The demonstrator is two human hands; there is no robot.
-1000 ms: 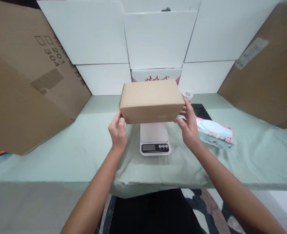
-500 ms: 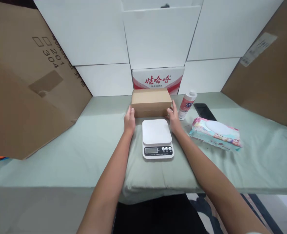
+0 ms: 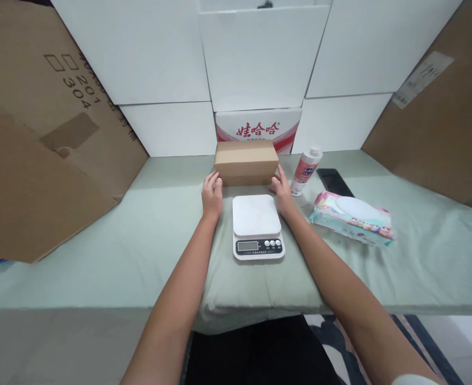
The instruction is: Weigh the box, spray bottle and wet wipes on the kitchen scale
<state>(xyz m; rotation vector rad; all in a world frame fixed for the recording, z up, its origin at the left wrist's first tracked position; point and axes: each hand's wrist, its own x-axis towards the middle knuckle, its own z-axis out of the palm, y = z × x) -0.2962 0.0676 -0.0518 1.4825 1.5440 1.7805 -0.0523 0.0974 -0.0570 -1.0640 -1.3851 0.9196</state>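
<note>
A small plain cardboard box [image 3: 246,162] stands on the green-covered table [image 3: 99,240], just behind a white digital kitchen scale [image 3: 257,225] whose platform is bare. My left hand [image 3: 212,194] rests on the cloth at the box's front left corner, with its fingertips at the box's edge. My right hand [image 3: 282,191] lies at the front right corner in the same way. Neither hand wraps around the box, and the fingers of both are loosely apart.
A pink-and-white bottle [image 3: 306,171] stands right of the box, with a dark phone [image 3: 334,182] and a pack of wet wipes [image 3: 351,217] beyond. A red-lettered carton [image 3: 258,126] and white boxes line the back. Large brown cartons [image 3: 39,139] flank both sides.
The box, held up over the scale a second ago, was carried back and set down behind the scale. Both hands have since slid down from its sides to the cloth.
</note>
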